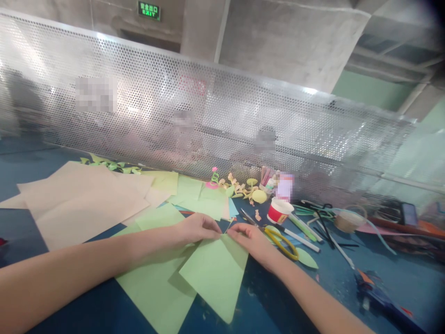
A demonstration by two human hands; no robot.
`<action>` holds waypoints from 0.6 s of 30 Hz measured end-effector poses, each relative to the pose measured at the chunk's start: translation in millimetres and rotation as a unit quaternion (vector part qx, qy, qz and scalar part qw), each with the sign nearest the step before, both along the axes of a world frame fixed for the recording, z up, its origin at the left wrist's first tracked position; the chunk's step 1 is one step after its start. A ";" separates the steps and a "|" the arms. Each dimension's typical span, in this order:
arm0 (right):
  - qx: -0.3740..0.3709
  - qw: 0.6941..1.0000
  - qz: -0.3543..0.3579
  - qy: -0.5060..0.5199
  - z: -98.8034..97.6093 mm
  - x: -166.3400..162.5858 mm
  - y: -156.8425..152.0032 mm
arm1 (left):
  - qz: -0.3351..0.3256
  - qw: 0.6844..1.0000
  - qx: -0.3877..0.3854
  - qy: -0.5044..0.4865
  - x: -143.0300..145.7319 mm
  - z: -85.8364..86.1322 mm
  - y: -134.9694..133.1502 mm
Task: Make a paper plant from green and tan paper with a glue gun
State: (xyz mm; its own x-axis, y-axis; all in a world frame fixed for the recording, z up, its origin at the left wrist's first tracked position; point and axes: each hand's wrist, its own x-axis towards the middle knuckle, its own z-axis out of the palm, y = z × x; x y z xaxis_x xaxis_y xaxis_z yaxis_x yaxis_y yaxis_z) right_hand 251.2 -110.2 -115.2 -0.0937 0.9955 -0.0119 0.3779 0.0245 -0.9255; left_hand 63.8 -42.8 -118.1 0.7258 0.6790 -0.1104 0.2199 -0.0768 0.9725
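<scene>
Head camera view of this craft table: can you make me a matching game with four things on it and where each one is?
Things:
1. green sheet
2. yellow-handled scissors
3. red and white cup
4. cream sheets

Places:
a. spread at the far left of the table
b. pinched at its top corner by the left hand and the right hand
c. lying just right of the right hand
d. standing upright behind the scissors

Pairs: 1-b, 2-c, 3-d, 4-a.
</scene>
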 end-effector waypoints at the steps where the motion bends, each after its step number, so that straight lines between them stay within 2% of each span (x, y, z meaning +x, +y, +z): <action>1: -0.008 1.000 0.001 0.006 -0.6 -0.1 0.2 | -0.002 1.000 0.005 0.003 0.0 0.4 0.0; 10: -0.015 1.000 0.001 0.006 -1.8 -1.0 -1.3 | -0.009 0.997 0.053 0.048 -1.3 7.5 -3.2; 14: 0.009 1.000 0.005 -0.008 -2.6 -0.7 -0.6 | -0.017 0.999 0.039 0.029 -1.2 5.0 -2.4; 18: 0.028 0.999 0.023 -0.018 -0.2 -1.0 -0.9 | -0.005 0.997 0.059 0.047 -0.1 3.9 -1.6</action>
State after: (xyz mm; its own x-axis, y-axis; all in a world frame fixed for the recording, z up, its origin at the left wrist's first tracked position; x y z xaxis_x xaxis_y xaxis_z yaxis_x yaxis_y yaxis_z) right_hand 250.2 -111.1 -115.4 -0.1403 0.9893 0.0402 0.4090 0.0949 -0.9076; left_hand 63.7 -44.3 -114.2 0.7232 0.6838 -0.0970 0.3077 -0.1932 0.9317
